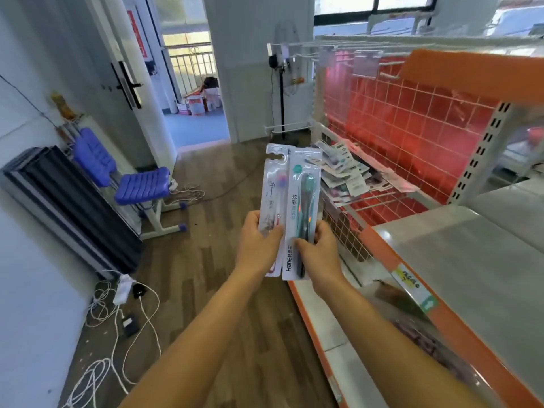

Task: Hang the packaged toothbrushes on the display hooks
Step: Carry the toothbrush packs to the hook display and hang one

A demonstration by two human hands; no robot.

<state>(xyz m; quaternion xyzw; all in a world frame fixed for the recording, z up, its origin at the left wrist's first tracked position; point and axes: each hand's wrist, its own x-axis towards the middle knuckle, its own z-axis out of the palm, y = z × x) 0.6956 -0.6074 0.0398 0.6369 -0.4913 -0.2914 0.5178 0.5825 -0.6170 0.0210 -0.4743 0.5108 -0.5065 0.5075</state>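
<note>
Two packaged toothbrushes, held upright side by side, one in each of your hands.

Your left hand (259,245) grips the lower half of a white toothbrush pack (271,189), thumb pressed on its front. Your right hand (322,248) grips a teal toothbrush pack (303,198) the same way, thumb across its lower front. The packs touch along their inner edges, the teal one slightly overlapping the white. Each long axis runs nearly straight up from your hands, leaning a little right at the top, hanging-slot ends uppermost and brush heads up. Beyond your right hand, a loose pile of packs (344,172) lies on a rack shelf against a red grid panel (412,128). High above and right of both hands, white display hooks (388,63) jut out. Left of your left hand stands a blue chair (138,184) on the wooden floor (206,260).
</note>
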